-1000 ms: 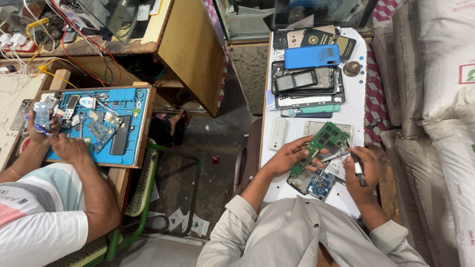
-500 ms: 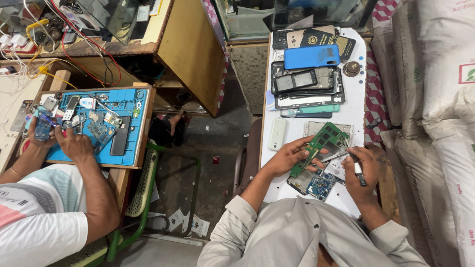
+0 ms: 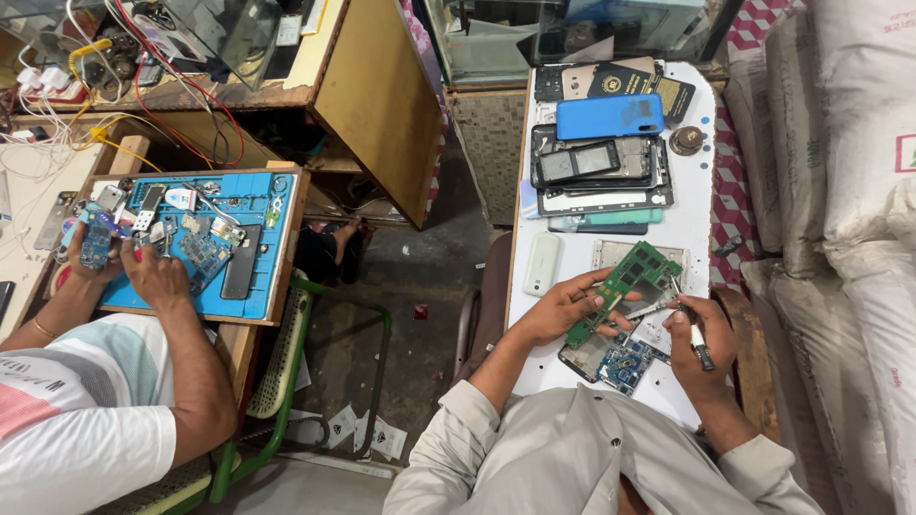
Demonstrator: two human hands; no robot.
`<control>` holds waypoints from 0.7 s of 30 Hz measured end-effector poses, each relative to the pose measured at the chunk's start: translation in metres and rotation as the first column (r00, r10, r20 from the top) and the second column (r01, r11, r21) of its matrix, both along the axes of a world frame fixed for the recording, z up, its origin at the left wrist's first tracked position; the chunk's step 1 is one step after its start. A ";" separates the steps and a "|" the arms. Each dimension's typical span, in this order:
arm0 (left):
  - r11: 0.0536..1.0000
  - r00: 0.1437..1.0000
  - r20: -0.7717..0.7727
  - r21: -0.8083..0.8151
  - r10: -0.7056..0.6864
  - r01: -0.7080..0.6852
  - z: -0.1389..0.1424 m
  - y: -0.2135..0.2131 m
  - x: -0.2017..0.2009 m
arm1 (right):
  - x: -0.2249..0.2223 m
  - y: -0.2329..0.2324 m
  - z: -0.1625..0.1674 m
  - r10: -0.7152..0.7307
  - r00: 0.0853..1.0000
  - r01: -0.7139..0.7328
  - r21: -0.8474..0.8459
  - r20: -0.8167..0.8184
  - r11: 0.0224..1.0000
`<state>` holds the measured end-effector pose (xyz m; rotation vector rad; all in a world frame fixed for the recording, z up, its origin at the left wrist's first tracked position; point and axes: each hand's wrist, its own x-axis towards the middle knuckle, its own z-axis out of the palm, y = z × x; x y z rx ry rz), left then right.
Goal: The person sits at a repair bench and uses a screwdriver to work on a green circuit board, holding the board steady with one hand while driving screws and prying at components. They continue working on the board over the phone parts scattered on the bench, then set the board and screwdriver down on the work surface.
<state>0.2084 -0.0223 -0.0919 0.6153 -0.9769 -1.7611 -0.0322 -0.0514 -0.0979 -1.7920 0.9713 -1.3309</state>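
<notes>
Since a second ago the co-worker on the left has lifted a small blue board (image 3: pixel 96 240) off the blue mat (image 3: pixel 258 286) into both hands, while the person at the white table has barely shifted. The green circuit board (image 3: pixel 625 286) sits tilted above the near part of the white table (image 3: pixel 692 205), just in front of the person's chest. The left hand (image 3: pixel 558 307) has its fingers closed around the board's lower left edge, thumb on top, holding it off the surface. The right hand (image 3: pixel 701 334) is curled shut around 2 tools: metal tweezers (image 3: pixel 654 305), whose tips touch the board's right side, and a dark pen-like tool (image 3: pixel 698 341) tucked along the palm. Directly under the green board lie a blue circuit board (image 3: pixel 625 360) and a dark phone frame (image 3: pixel 582 358), touching one another. A white oblong phone part (image 3: pixel 542 264) lies just left of the left hand. Farther up the table is a stack of opened phone frames (image 3: pixel 601 172), with a blue phone (image 3: pixel 611 116) on top of it and dark back covers (image 3: pixel 620 81) beyond. A small round brown object (image 3: pixel 686 140) sits to the right of the stack. White sacks (image 3: pixel 859 191) are piled along the right edge. At the far left, the co-worker in a striped shirt (image 3: pixel 76 401) bends over the blue mat, which is strewn with small parts.
</notes>
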 end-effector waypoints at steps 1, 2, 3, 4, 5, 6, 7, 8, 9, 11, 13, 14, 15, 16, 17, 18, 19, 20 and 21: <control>1.000 1.000 0.000 0.002 0.004 -0.004 0.001 0.000 0.000 | 0.000 0.000 0.000 -0.007 1.000 0.007 0.006 0.002 1.000; 1.000 1.000 -0.001 0.004 0.007 -0.007 0.002 0.001 0.000 | 0.000 0.001 0.000 -0.014 1.000 0.014 0.012 0.003 1.000; 1.000 1.000 -0.003 0.006 0.011 -0.011 0.002 0.002 0.000 | -0.001 0.001 0.001 -0.021 1.000 0.021 0.017 0.003 1.000; 1.000 1.000 0.011 0.013 0.015 -0.015 0.003 0.003 0.000 | -0.001 0.001 0.002 -0.018 1.000 0.018 0.011 -0.004 1.000; 1.000 1.000 0.024 0.020 0.019 -0.019 0.003 0.004 0.000 | -0.001 0.001 0.003 -0.016 1.000 0.016 0.005 -0.012 1.000; 0.999 0.999 0.039 0.027 0.022 -0.023 0.004 0.004 0.001 | -0.001 0.001 0.005 -0.014 1.000 0.014 -0.001 -0.019 1.000; 1.000 0.999 0.027 0.019 0.018 -0.019 0.004 0.004 0.001 | -0.001 0.002 0.006 -0.007 1.000 0.007 -0.001 -0.016 1.000; 1.000 1.000 0.015 0.011 0.015 -0.015 0.004 0.004 0.001 | -0.001 0.002 0.007 0.000 1.000 0.000 -0.001 -0.013 1.000; 1.000 1.000 0.003 0.003 0.010 -0.010 0.004 0.004 0.000 | -0.001 0.002 0.009 0.006 1.000 -0.006 0.000 -0.011 1.000; 1.000 1.000 0.014 0.006 0.010 -0.010 0.004 0.003 0.000 | 0.000 0.001 0.010 0.001 1.000 -0.001 0.002 -0.009 1.000; 1.000 1.000 0.013 0.017 0.008 -0.009 0.004 0.004 -0.001 | -0.002 0.001 0.010 0.001 1.000 -0.002 0.032 0.015 0.999; 1.000 1.000 0.010 0.023 0.008 -0.008 0.004 0.004 -0.001 | -0.002 0.001 0.009 0.004 0.999 -0.007 0.058 0.041 0.998; 1.000 1.000 0.008 0.026 0.007 -0.007 0.004 0.003 -0.001 | -0.003 0.000 0.009 0.006 0.998 -0.012 0.081 0.069 0.997; 1.000 1.000 0.015 0.018 0.014 -0.014 0.005 0.002 -0.001 | -0.004 -0.001 0.009 -0.006 0.997 -0.001 0.093 0.078 0.996; 1.000 1.000 0.023 0.011 0.019 -0.019 0.005 0.002 -0.002 | -0.005 -0.002 0.009 -0.020 0.996 0.011 0.105 0.087 0.994; 1.000 0.999 0.030 0.005 0.025 -0.025 0.005 0.002 -0.002 | -0.006 -0.002 0.009 -0.033 0.995 0.022 0.119 0.096 0.993; 1.000 0.999 0.025 0.010 0.025 -0.025 0.005 0.001 -0.003 | -0.007 -0.003 0.008 -0.018 0.996 0.010 0.102 0.083 0.995; 0.999 0.999 0.019 0.017 0.027 -0.028 0.005 0.000 -0.004 | -0.008 -0.003 0.008 -0.002 0.998 -0.004 0.086 0.068 0.996; 0.999 0.999 0.013 0.027 0.031 -0.031 0.004 0.001 -0.005 | -0.009 -0.002 0.008 0.016 0.998 -0.019 0.074 0.053 0.997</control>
